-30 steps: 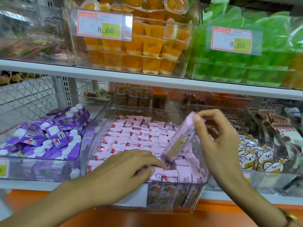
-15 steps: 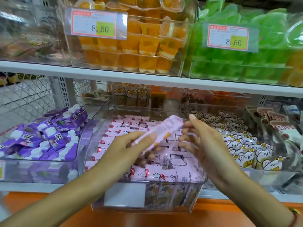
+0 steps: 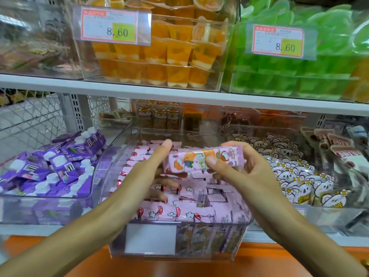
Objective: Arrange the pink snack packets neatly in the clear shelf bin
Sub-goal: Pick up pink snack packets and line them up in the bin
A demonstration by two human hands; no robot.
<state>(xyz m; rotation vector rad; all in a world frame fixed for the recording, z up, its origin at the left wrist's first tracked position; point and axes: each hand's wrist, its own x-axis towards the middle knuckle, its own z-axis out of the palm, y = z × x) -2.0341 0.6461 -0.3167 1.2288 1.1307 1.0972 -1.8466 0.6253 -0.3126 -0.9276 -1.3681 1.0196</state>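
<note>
Head camera: both hands hold one flat pink foil snack packet [image 3: 203, 159] face-up, just above the clear plastic shelf bin [image 3: 179, 244] full of matching packets. The right hand [image 3: 245, 172] pinches its right end, thumb on top; the left hand [image 3: 147, 168] braces the left end with thumb raised. It looks light, crinkly and slippery, so the sealed ends are the best hold. Cartoon print only, wording unreadable. The price tags [image 3: 109, 26] above read 8.60.

Single head view, close, facing forward and slightly down at shelf [image 3: 179, 96]; no second view.
</note>
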